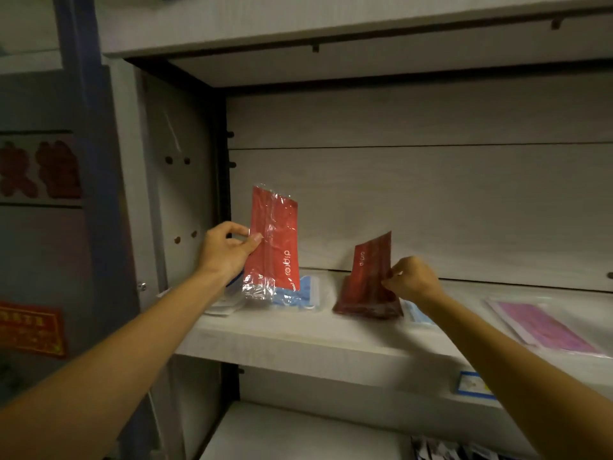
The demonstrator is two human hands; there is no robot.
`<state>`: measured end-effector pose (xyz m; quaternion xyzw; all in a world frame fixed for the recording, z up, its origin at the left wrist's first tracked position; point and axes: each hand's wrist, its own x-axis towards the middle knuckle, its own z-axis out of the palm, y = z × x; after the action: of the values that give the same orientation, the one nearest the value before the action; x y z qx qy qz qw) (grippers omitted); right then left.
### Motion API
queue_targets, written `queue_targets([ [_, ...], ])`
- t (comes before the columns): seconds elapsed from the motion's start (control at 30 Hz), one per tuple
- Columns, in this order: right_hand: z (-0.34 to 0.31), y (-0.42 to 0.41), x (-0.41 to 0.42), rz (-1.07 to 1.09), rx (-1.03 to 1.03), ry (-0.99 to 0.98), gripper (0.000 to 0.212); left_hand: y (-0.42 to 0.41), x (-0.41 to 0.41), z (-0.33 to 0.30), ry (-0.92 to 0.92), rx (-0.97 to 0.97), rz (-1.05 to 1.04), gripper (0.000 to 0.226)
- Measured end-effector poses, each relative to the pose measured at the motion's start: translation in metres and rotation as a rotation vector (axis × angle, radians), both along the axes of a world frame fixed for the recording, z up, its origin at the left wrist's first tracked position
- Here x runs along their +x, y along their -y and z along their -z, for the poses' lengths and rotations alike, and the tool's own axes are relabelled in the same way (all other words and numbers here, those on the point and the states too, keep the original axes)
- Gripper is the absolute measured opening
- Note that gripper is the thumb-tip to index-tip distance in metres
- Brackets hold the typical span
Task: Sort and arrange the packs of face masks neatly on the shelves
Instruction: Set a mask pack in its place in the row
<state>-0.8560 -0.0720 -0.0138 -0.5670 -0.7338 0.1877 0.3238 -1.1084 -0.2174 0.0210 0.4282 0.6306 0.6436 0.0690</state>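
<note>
A pale wood-grain shelf was noted at chest level. Lying flat on it, towards the left, were a blue mask pack and a white pack just beside it. A dark red pack stood tilted near the middle, its lower end on the shelf. A pink pack lay flat at the right. A blue-edged label was fixed to the front edge.
</note>
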Motion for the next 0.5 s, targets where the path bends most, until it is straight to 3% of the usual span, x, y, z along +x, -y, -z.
queue_targets([
  [0.37, 0.010, -0.014, 0.007, 0.135, 0.089, 0.276, 0.040, -0.049, -0.010, 0.022, 0.118, -0.007, 0.116, 0.017],
  [0.5, -0.004, -0.020, 0.038, 0.164, 0.170, 0.306, 0.036, -0.070, 0.010, 0.029, 0.187, -0.030, 0.146, 0.017],
])
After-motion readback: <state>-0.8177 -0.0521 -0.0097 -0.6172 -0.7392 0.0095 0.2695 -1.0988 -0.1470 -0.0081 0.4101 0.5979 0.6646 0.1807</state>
